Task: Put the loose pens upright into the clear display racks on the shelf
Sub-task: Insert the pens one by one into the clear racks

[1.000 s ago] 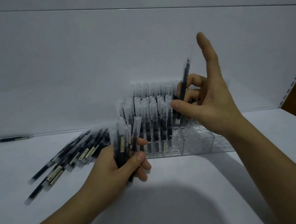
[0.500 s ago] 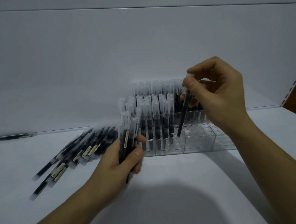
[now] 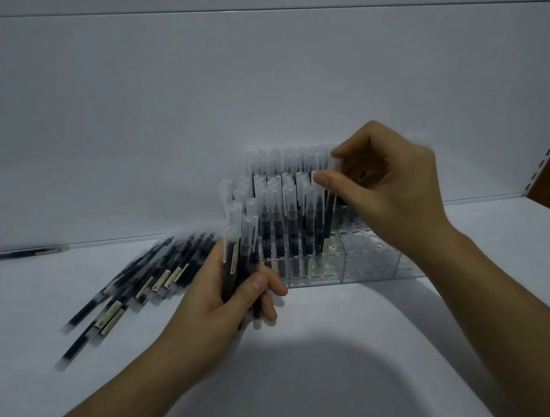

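My right hand (image 3: 393, 190) pinches 1 pen (image 3: 328, 226) by its cap, tilted, its lower end inside the clear rack (image 3: 366, 261) beside the standing pens (image 3: 275, 223). My left hand (image 3: 222, 304) grips a bundle of pens (image 3: 238, 259) before the rack; loose pens (image 3: 146, 279) lie on the shelf (image 3: 333, 370) at left

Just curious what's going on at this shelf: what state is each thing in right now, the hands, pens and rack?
Clear rack, left part filled, right holes empty.
Racked pens, standing upright.
Pinched pen, tilted, lower end at the rack.
Right hand, pinches that pen near its cap.
Bundle of pens, held upright.
Left hand, grips the bundle.
Loose pens, lying flat in a heap.
Lone pen, lying flat, far left.
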Demonstrator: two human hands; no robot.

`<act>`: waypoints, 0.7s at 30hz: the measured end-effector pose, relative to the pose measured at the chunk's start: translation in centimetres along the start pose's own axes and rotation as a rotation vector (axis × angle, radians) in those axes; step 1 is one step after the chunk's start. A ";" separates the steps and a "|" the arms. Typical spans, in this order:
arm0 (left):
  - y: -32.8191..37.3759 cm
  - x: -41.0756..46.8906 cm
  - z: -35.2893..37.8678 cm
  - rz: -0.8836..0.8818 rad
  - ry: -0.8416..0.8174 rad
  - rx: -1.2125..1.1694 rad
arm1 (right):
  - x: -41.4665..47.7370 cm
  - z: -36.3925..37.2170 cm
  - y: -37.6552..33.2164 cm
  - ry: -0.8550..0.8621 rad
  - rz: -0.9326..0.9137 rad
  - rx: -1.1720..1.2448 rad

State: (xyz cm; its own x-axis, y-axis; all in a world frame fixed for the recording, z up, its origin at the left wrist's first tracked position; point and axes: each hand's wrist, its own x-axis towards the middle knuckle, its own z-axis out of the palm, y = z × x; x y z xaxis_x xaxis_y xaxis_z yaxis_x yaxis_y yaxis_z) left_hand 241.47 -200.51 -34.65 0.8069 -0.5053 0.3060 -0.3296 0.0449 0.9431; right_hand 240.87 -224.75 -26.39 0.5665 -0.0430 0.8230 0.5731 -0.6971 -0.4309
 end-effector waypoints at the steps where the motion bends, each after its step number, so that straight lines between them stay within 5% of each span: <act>1: -0.1 0.0 0.0 -0.006 -0.001 -0.008 | -0.1 0.1 0.0 -0.018 -0.016 -0.019; 15: 0.1 -0.1 0.3 -0.080 0.043 -0.104 | -0.2 0.4 0.9 -0.157 -0.086 -0.064; 21: 1.1 -0.2 0.3 -0.097 0.054 -0.080 | -0.1 0.2 -0.5 -0.013 -0.199 -0.153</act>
State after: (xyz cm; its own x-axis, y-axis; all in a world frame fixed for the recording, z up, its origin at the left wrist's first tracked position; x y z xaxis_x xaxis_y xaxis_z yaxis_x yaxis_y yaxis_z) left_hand 240.78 -200.65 -33.73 0.8589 -0.4638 0.2173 -0.2103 0.0674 0.9753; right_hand 240.67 -224.21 -26.29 0.4597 0.1147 0.8806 0.5783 -0.7912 -0.1989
